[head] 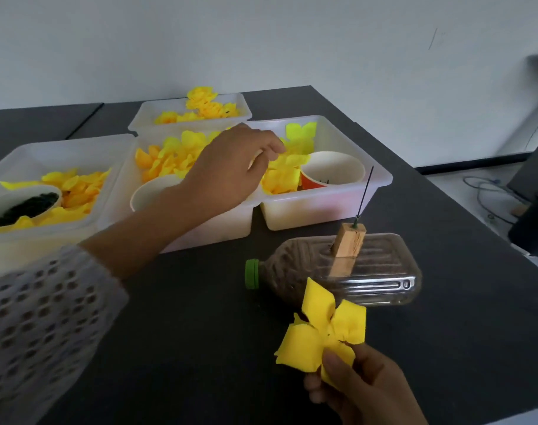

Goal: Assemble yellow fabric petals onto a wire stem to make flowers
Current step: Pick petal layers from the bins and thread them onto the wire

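Yellow fabric petal piece (323, 335), four-lobed and creased at its centre, is pinched at one lobe between thumb and fingers of the right hand (365, 391), low and nearest the person. Left hand (228, 170) reaches forward over the translucent white plastic trays (326, 210), its fingers curled down into a heap of loose yellow petals (283, 173); whether it has one pinched cannot be told, as the fingertips are hidden among the fabric.

Between the two hands a clear plastic bottle with a green cap (338, 271) lies on its side on the black surface (200, 332). A small wooden block (349, 243) stands up through it, and a thin dark wire stem (364, 194) rises bare from the block, slightly tilted. No petal is on it yet.

A white paper cup with an orange side (332, 173) sits in the tray just beyond the left hand; a cup of dark small pieces (22, 207) sits in the tray far to that hand's left.

Judgement: the step is petal selection ahead of threading. Recommended practice is to lift a single petal only, separating it from its neighbours, then centre each piece over the wire tip and press straight down along the wire's tilt, so the stem neither bends nor tears the fabric off-centre.
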